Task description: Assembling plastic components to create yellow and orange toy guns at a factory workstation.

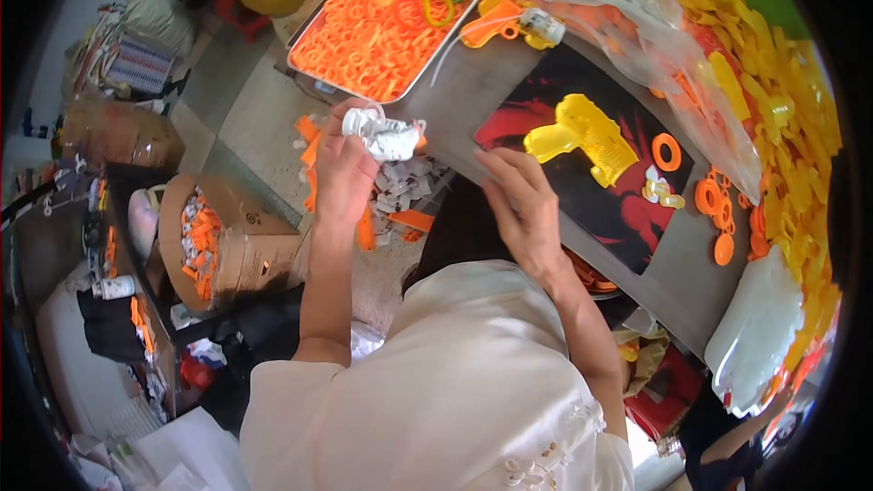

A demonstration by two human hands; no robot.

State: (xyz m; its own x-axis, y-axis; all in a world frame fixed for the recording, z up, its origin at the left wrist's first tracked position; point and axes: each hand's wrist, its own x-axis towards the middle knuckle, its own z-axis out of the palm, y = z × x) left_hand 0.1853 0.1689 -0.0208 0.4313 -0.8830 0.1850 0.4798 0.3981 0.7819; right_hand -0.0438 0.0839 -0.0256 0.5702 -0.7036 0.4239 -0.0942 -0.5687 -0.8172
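Observation:
My left hand [340,173] grips a shiny silver-white moulded plastic part [389,136] beside the table's near-left edge, below the tray. My right hand [522,203] is at the edge of the black and red mat [518,109], its fingers loosely stretched out and nothing visible in them. On the mat, just beyond that hand, lies a yellow toy gun shell [582,138]. To its right are an orange ring [667,153] and a small white and yellow plastic piece [662,189].
A metal tray [305,68] of orange parts sits at the far left of the table, with yellow-handled snips [438,9] on top. An orange toy gun [491,20] lies beside it. Yellow parts [791,118] heap along the right. A cardboard box [255,255] stands left.

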